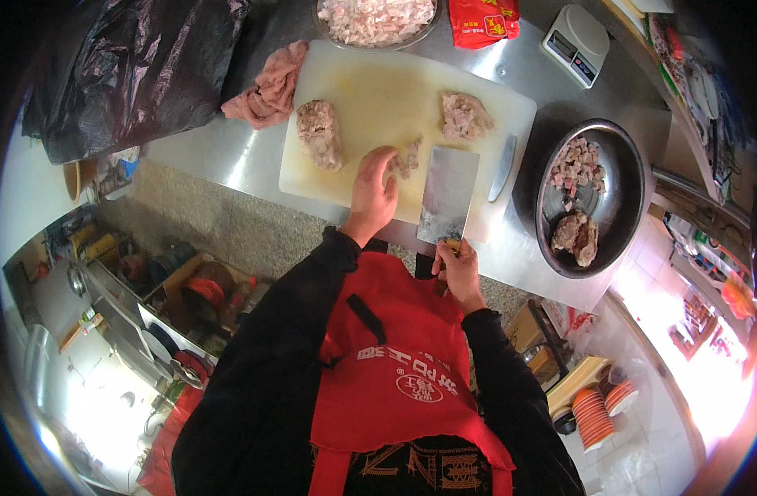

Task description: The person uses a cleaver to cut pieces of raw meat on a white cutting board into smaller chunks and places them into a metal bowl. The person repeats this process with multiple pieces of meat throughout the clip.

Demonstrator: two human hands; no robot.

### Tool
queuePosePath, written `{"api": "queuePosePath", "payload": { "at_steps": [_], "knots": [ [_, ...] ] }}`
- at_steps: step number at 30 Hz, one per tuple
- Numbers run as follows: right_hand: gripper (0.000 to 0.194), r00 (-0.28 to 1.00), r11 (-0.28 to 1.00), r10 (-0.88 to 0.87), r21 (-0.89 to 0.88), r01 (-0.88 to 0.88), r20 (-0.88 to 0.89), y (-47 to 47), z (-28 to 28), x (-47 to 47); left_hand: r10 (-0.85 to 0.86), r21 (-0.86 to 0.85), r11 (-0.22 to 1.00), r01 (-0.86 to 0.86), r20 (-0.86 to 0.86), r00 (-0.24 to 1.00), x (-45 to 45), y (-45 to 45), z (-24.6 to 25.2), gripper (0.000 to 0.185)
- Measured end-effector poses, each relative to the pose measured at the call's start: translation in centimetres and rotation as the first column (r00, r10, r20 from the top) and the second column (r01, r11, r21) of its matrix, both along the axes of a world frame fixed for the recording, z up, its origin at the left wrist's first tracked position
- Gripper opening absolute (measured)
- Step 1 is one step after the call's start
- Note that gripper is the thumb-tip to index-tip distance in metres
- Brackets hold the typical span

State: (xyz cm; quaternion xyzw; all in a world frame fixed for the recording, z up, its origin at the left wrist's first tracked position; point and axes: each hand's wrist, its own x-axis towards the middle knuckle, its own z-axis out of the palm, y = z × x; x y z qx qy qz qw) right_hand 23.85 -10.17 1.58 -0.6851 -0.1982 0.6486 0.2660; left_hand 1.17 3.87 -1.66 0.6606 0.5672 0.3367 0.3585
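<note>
A large white cutting board (378, 80) lies on the steel table before me. My right hand (460, 273) grips the handle of a cleaver (449, 189), whose broad blade lies over the board's near edge. Over the board hovers or rests my left hand (377, 189), fingers curved and thumb apart, holding nothing that shows. Its fingertips are beside small strips of meat (410, 160); whether they touch is unclear. A big chunk of meat (319, 135) sits at the board's left. Towards the right are a pile of meat pieces (466, 116) and a separate knife blade (503, 167).
On the right stands a metal basin (623, 180) with diced meat (578, 164) and larger chunks (575, 239). Behind the board are a bowl of diced meat (378, 22), a red packet (484, 23) and a kitchen scale (577, 46). A cloth (270, 87) and black plastic bag (136, 74) lie left.
</note>
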Motion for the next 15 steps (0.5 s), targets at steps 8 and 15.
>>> {"api": "queuePosePath", "payload": {
  "at_steps": [8, 15],
  "knots": [
    [0.027, 0.99, 0.997, 0.024, -0.074, -0.035, -0.138, 2.4, 0.2, -2.6, 0.01, 0.124, 0.992, -0.003, -0.053, 0.999, 3.9, 0.9, -1.7, 0.053],
    [0.026, 0.992, 1.0, 0.008, 0.024, -0.005, -0.124, 3.6, -0.9, -7.1, 0.076, 0.171, 0.982, -0.076, 0.004, 0.997, 3.9, 1.0, -2.0, 0.045]
  ]
}}
